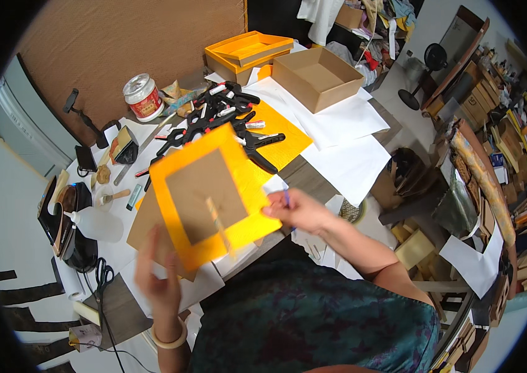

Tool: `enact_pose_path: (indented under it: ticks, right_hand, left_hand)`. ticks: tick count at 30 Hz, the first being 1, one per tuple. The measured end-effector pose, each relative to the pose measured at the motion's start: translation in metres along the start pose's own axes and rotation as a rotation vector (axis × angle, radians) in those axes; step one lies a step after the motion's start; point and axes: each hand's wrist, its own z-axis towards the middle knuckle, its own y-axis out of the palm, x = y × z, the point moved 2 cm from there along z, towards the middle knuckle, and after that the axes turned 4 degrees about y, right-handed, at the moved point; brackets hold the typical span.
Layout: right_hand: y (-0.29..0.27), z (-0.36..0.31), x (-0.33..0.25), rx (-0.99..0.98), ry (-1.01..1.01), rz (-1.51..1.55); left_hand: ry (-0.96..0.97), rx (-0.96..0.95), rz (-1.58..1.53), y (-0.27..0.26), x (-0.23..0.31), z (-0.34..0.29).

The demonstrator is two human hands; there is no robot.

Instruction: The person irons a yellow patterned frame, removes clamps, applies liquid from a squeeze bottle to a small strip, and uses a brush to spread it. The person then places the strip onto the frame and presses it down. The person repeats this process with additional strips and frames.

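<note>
My right hand [300, 211] pinches the lower right edge of a cardboard panel [207, 193] with a broad yellow border and a bare brown middle. The panel is tilted above the table. Something narrow and purple shows at the fingers of this hand; I cannot make out what it is. My left hand [156, 276], a pale bangle at its wrist, is near the panel's lower left side with fingers apart and somewhat blurred. A thin pale stick-like thing [217, 224] shows blurred across the panel. Behind the panel, a plain brown board [142, 227] is partly hidden.
Black spring clamps [260, 149] are heaped on a yellow sheet [294, 140]. An open brown box [319, 78] and a yellow-edged box [238, 53] stand at the back. To the left are a jar [144, 98], a white squeeze bottle [99, 225], a brush [114, 196] and scissors [103, 273].
</note>
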Motion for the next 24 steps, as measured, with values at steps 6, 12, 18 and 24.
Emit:
enact_pose_path:
  ticks: [6,12,18,24]
  right_hand:
    - [-0.157,-0.011,-0.058,0.678,-0.313,0.005]
    - [-0.357,0.040,-0.066,1.014,-0.247,0.120]
    - [-0.481,0.053,-0.023,0.942,-0.121,0.161]
    - [-0.442,0.052,-0.017,0.974,0.010,0.176]
  left_hand:
    - [-0.275,0.322,-0.170,-0.014,-0.040,-0.052]
    - [-0.437,0.368,-0.179,-0.008,-0.043,-0.071]
    - [-0.474,0.379,-0.330,-0.007,-0.058,-0.078]
    - [-0.619,0.389,-0.211,-0.018,-0.049,-0.084]
